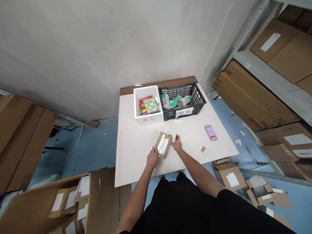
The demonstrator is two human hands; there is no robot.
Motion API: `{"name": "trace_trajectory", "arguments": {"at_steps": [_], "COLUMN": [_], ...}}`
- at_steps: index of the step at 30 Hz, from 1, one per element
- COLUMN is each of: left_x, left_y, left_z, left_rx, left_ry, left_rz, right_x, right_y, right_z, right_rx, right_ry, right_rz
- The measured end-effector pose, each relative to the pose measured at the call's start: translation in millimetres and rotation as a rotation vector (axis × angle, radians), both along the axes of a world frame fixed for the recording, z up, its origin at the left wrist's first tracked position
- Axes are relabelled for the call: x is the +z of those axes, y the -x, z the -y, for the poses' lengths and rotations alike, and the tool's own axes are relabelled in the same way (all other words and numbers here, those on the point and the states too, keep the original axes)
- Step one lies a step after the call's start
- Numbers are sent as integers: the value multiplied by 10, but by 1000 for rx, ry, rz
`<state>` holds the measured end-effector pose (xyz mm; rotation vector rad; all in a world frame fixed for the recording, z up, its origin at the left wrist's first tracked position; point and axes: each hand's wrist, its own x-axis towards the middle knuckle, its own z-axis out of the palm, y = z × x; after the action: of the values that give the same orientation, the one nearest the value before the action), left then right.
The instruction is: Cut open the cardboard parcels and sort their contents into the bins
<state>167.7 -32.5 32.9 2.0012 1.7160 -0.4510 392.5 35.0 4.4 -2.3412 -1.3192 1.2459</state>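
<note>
A small brown cardboard parcel (pixel 163 143) lies on the white table, with shiny clear tape and a white label on top. My left hand (pixel 152 157) is closed on its lower left edge. At the parcel's right side, my right hand (pixel 177 142) grips a yellow and black utility knife (pixel 176 137); the fingers partly hide it. A finger of that hand reaches to the parcel's right edge. Whether the knife's blade is out is too small to tell.
Behind the parcel stand a white foam box (pixel 149 121) of books and a black plastic crate (pixel 168 114) of green-and-pink boxes. A blurred pink item (pixel 211 132) and a cardboard scrap (pixel 203 149) lie to the right. Cartons (pixel 231 177) and shelving (pixel 275 71) flank the table (pixel 131 162).
</note>
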Motion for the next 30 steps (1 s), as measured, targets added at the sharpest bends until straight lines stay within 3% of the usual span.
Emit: {"name": "trace_trajectory", "arguments": {"at_steps": [4, 7, 11, 13, 16, 19, 25, 27, 30], "left_x": [51, 135, 156, 107, 1, -85, -186, -253, -398], "left_y": [-10, -6, -123, -214, -282, -267, -304, -319, -319], "left_z": [76, -50, -417, -576, -660, -525, -8, 85, 136], "left_rx": [-139, -153, -325, -414, -387, -307, -73, -39, -52], "left_ry": [128, 28, -109, -96, -59, -102, -231, -269, -261], "left_rz": [57, 108, 106, 82, 48, 25, 1, 55, 154], "right_x": [115, 215, 241, 191, 101, 101, 376, 457, 529], "right_y": [44, -58, -240, -260, -224, -202, -202, -258, -423], "right_z": [-408, -435, 31, 357, 671, 585, -120, -162, 48], "right_rx": [19, 65, 64, 113, 176, 183, 155, 179, 260], "right_ry": [-24, -133, -199, -106, 24, 30, -50, -105, -163], "right_rz": [1, -2, -12, -48, -52, 28, 130, 116, 102]}}
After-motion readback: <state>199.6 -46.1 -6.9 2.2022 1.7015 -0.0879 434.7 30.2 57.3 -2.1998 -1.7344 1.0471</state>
